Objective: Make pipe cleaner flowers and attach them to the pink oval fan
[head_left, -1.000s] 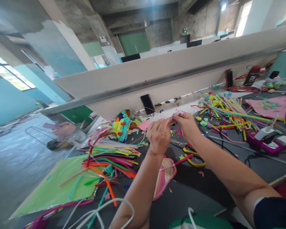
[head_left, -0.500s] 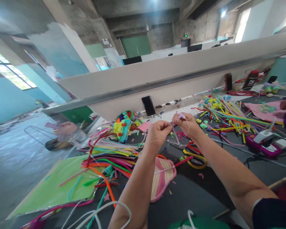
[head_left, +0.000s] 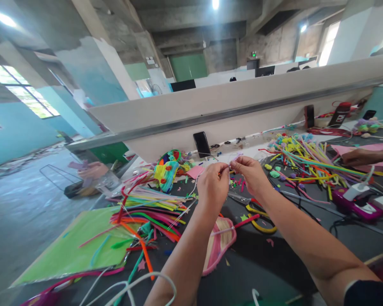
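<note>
My left hand (head_left: 213, 182) and my right hand (head_left: 249, 172) meet above the table, fingertips pinched together. Between them is a small pale purple pipe cleaner piece (head_left: 237, 157), mostly covered by my fingers. Below my hands lie scissors with yellow and red handles (head_left: 262, 225), blades pointing up and left. A pink and cream striped fan-shaped piece (head_left: 219, 250), with a red pipe cleaner (head_left: 247, 221) across its right side, is partly hidden by my left forearm. Left of my hands rests a bundle of coloured pipe cleaners (head_left: 156, 206).
A green sheet in plastic (head_left: 73, 246) lies front left. A phone (head_left: 201, 144) leans on the divider (head_left: 166, 125). More pipe cleaners (head_left: 306, 157) and a purple power strip (head_left: 359, 204) with cords are at right. Another person's hand (head_left: 357, 157) is over pink paper (head_left: 376, 148).
My hands have drawn closer together, and the purple strip that hung below my fingers no longer shows. The other person's hand has reached further in from the right. The view has shifted slightly.
</note>
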### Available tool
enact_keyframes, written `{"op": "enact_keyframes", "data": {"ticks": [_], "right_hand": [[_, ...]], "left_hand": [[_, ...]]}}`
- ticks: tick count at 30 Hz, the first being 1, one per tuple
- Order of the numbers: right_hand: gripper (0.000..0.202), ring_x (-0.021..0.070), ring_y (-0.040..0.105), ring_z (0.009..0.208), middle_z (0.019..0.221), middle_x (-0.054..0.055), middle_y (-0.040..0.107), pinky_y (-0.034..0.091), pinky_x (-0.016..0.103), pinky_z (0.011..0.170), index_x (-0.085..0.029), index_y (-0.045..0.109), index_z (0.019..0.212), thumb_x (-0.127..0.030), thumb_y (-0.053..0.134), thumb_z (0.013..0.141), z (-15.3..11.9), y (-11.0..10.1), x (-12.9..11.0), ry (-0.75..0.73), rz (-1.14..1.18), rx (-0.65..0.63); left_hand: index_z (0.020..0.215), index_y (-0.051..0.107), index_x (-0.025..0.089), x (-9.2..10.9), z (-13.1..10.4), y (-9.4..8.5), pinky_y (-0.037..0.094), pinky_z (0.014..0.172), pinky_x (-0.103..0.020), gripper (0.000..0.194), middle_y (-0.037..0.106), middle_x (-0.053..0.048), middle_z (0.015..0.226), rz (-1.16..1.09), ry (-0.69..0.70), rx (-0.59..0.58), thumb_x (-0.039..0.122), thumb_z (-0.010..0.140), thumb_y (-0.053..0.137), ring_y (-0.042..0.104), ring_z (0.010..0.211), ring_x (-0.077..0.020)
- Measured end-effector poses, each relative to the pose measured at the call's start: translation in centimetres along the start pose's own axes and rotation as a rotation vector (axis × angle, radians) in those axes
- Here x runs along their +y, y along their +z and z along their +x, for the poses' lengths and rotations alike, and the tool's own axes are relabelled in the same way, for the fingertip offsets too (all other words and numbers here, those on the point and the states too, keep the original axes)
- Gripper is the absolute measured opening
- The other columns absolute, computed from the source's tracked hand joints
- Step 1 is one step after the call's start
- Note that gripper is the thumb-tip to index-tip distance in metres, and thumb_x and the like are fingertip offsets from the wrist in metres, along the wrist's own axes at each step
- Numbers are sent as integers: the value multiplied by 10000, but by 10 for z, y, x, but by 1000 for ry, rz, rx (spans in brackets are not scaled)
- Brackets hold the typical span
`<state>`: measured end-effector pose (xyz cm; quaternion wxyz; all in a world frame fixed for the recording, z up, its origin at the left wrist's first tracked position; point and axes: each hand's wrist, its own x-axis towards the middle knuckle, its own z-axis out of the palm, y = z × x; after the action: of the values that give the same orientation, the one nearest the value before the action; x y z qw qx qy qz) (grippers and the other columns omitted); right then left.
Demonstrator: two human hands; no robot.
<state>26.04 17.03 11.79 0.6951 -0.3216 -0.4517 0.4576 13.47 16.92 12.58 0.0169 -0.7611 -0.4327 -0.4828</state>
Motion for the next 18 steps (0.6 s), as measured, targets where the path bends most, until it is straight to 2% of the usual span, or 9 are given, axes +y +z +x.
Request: {"op": "enact_keyframes", "data": {"ticks": [6,9,12,16,18], "right_hand": [[233,97,431,577,570,-36,524,343,250,592,-169,596,589,-346,743,631,3,-2,3,0,-21,42],[224,105,454,595,585,-31,546,363,255,610,-172,607,599,-349,743,621,5,-3,4,12,-30,37],[212,112,474,600,594,-28,568,378,263,625,-176,618,611,-343,750,605,6,-5,6,27,-24,5],[207,111,471,597,597,-29,565,379,264,625,-176,623,620,-336,755,602,6,-5,8,26,-28,-40],[214,111,463,596,594,-30,552,373,261,613,-177,613,614,-342,749,611,6,-5,8,26,-38,-33]], "left_hand": [[844,677,206,-5,4,-1,419,711,-282,117,689,-29,820,-16,30,-86,207,824,562,596,753,-165],[817,676,190,-7,6,-2,400,727,-274,138,676,-24,795,-62,-3,-148,204,831,540,577,768,-159],[764,657,161,-11,9,-1,377,642,-243,146,608,-1,675,-253,-119,-253,223,819,537,521,662,-127],[732,614,135,-17,13,-2,329,530,-211,173,505,34,573,-625,-310,-458,268,807,533,414,527,-85],[712,609,135,-16,14,-6,329,523,-211,185,504,33,561,-630,-309,-510,273,809,534,409,517,-84]]}}
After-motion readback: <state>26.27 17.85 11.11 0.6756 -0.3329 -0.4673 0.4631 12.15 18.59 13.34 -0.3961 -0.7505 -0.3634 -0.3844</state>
